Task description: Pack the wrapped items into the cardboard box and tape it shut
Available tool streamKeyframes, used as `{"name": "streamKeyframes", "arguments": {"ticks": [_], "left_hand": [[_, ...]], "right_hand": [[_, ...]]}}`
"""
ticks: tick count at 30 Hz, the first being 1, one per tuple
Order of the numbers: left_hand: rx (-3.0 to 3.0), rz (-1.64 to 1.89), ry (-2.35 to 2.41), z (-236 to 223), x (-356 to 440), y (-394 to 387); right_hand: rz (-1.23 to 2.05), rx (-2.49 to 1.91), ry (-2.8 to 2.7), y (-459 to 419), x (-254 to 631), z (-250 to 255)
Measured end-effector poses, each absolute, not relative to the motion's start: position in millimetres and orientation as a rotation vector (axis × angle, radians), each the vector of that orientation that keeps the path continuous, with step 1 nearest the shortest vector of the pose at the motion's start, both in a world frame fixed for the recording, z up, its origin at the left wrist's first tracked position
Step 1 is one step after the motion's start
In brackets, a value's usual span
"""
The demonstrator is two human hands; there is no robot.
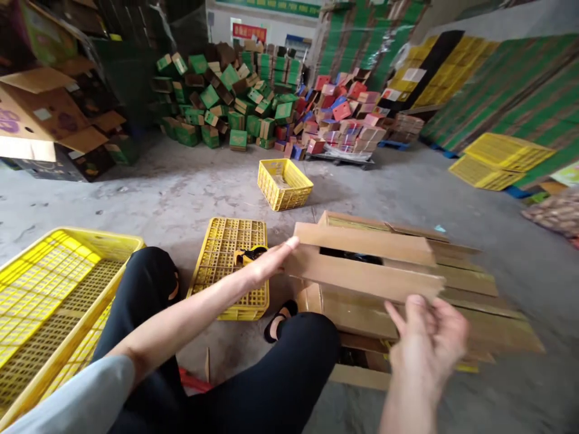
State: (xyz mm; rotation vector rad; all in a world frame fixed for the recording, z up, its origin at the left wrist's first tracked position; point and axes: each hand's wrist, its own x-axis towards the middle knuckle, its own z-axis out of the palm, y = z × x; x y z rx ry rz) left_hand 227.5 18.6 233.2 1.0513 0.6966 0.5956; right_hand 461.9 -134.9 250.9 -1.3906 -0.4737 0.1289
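Observation:
A brown cardboard box (362,274) lies in front of me on the right, its two long flaps partly apart with a dark gap between them. My left hand (277,259) is closed on the left ends of the flaps, thumb on top. At the right end, my right hand (429,328) pinches the corner of the nearer flap. Beside my left hand, a yellow and black tape dispenser (251,255) rests on an upturned yellow crate (230,241). Flattened cardboard pieces (493,325) lie under and to the right of the box.
A large yellow crate (67,235) stands at my left, and a smaller yellow crate (286,196) on the floor ahead. Further back are heaps of green cartons (237,140) and red cartons (342,111). Stacked yellow crates (497,154) stand at the right.

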Motion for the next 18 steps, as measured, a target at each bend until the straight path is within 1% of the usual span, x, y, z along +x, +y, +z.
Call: {"name": "streamKeyframes", "arguments": {"ticks": [2, 4, 7, 9, 13, 18], "left_hand": [[1.086, 0.631, 0.791, 233, 171, 29], [1.1, 0.663, 0.97, 223, 117, 34], [1.008, 0.621, 1.112, 197, 50, 35], [0.951, 0.645, 1.216, 176, 17, 33], [0.948, 0.66, 1.349, 129, -21, 36], [1.059, 0.569, 1.363, 75, -31, 40]], "right_hand": [[0.268, -1.362, -0.481, -116, 417, 228], [0.428, -1.36, -0.46, -98, 373, 191], [0.676, -1.388, -0.433, -78, 310, 128], [0.783, -1.411, -0.418, -71, 276, 92], [0.897, -1.474, -0.428, -66, 242, 46], [0.918, -1.632, -0.53, -56, 246, 25]]}}
